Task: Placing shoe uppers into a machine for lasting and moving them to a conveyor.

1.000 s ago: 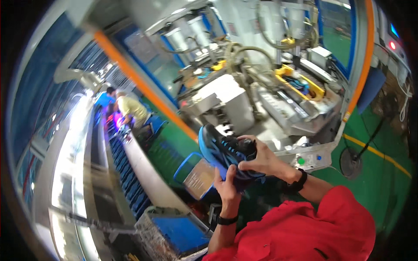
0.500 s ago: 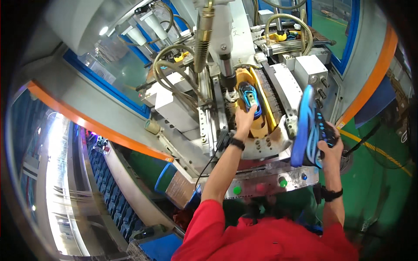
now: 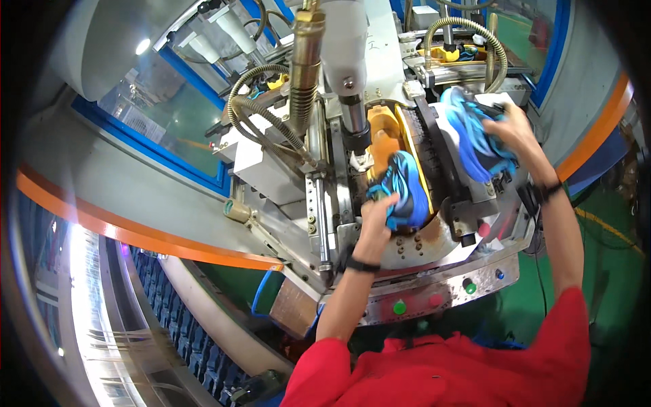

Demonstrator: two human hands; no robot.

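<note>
My left hand point(image 3: 377, 218) is closed on a blue and black sports shoe point(image 3: 412, 197), which is tilted over the near end of a yellow shoe-shaped cradle point(image 3: 385, 117) in the machine. Farther right, my right hand point(image 3: 514, 129) grips a second sports shoe point(image 3: 468, 139), blue with light-blue stripes, raised above the machine's right side and slightly blurred. The cradle's far part shows uncovered; its near end is hidden by the left shoe. A vertical press rod point(image 3: 352, 115) stands just left of the cradle.
On the machine's front panel point(image 3: 447, 285) sit green, red and blue buttons. Ribbed hoses point(image 3: 261, 129) and a metal cylinder point(image 3: 308, 61) crowd the left. More yellow cradles with shoes stand behind. Orange-edged guards point(image 3: 149, 241) curve on both sides, with a conveyor point(image 3: 102, 305) at far left.
The left-hand shoe has come up out of the cradle, toward me. My right hand has carried its shoe farther away and turned it. The head view has shifted slightly.
</note>
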